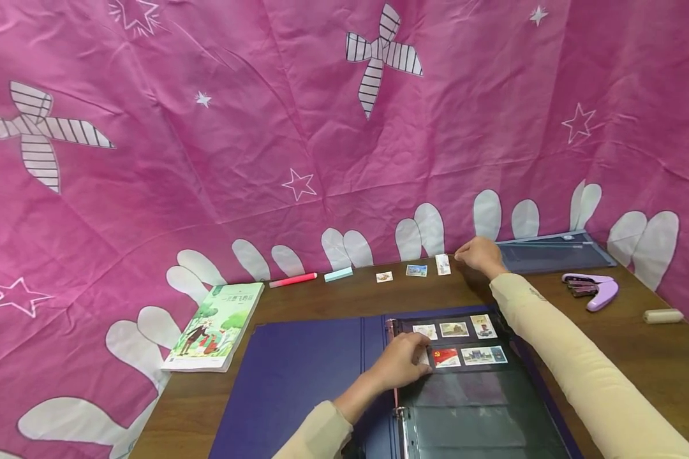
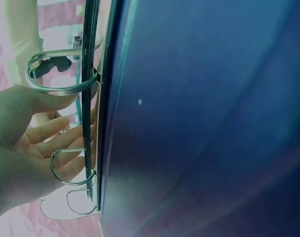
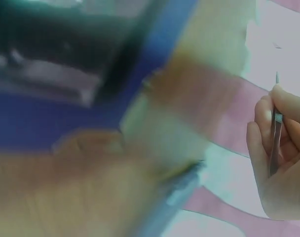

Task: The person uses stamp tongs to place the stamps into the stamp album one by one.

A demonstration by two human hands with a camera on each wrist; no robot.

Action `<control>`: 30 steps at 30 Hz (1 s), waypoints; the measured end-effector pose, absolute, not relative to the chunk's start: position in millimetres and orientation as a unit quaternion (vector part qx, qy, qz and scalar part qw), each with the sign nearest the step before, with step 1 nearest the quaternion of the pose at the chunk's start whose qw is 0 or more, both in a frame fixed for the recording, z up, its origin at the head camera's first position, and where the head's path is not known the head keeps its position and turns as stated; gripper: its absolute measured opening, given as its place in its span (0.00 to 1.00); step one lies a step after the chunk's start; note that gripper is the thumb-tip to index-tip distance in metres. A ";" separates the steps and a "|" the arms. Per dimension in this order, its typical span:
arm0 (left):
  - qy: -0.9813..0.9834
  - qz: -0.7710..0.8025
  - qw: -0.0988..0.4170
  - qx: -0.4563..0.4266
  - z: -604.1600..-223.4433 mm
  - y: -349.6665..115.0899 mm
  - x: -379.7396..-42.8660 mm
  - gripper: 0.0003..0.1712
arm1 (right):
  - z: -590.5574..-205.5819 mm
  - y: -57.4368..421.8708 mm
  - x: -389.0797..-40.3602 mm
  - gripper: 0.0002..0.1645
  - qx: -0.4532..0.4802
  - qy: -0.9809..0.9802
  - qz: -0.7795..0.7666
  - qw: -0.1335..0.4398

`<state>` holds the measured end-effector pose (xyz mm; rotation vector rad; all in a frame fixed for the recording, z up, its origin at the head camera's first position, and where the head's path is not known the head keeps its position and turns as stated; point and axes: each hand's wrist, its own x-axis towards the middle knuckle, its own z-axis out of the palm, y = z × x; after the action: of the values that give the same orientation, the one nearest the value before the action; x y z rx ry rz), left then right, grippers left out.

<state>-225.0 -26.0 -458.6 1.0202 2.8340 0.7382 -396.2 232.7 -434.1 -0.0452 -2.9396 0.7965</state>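
Note:
An open navy ring binder [image 1: 304, 376] lies on the table with a black stamp page [image 1: 456, 389] on its right side. Several stamps sit in the top two rows of that page, among them a red stamp [image 1: 446, 357]. My left hand [image 1: 400, 362] rests on the page's left part beside the metal rings [image 2: 66, 89], fingers relaxed. Tweezers [image 3: 275, 140] are pinched in my right hand [image 3: 283, 133], their tip pointing away from the palm. In the head view that right hand is at the table's back, just right of an upright stamp [image 1: 443, 264].
Two more loose stamps, a blue one [image 1: 416, 270] and a pale one [image 1: 384, 276], lie left along the back edge. Beyond them are a blue eraser-like block [image 1: 338, 274], a pink marker [image 1: 293, 280] and a book [image 1: 215, 328]. A zip pouch [image 1: 554, 252] and purple stapler [image 1: 600, 290] lie right.

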 end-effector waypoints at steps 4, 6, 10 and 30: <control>0.912 0.209 0.009 0.352 -459.2 -27.5 -222.3 0.20 | -417.3 231.6 -387.7 0.14 0.015 -0.964 0.259 0.064; 0.913 0.186 0.006 0.364 -457.8 -28.1 -220.4 0.18 | -407.5 230.2 -381.7 0.14 0.028 -0.963 0.261 0.067; 0.915 0.136 0.002 0.379 -454.1 -28.4 -216.5 0.17 | -389.4 226.8 -364.4 0.14 0.052 -0.958 0.274 0.063; 0.933 0.075 -0.006 0.353 -455.4 -14.7 -199.0 0.11 | -384.4 200.5 -270.4 0.11 0.159 -0.933 0.322 0.009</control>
<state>-199.0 -14.7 -455.4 1.1130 2.9415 0.2378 -270.4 200.5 -384.4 0.4962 -2.9167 1.0050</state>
